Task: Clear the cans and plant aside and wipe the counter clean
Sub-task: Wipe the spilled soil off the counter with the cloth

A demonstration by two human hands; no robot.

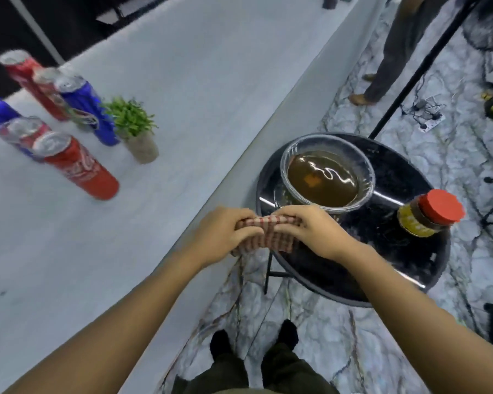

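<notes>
- Head view: both hands clenched on a checked cloth (264,233), left hand (221,237) on its left end, right hand (315,233) on its right.
- Cloth held in the air between the counter (182,109) edge and a round black table (382,251), just in front of a bowl (326,177) of brown liquid.
- Red-lidded jar (427,213) on the table, right of the bowl.
- On the counter, far left: cans (77,163) red and blue, upright and close together, well apart from the hands.
- Plant (135,129) in a pale pot just right of the cans.
- Counter otherwise bare and grey-white; marbled floor (296,322) below.
</notes>
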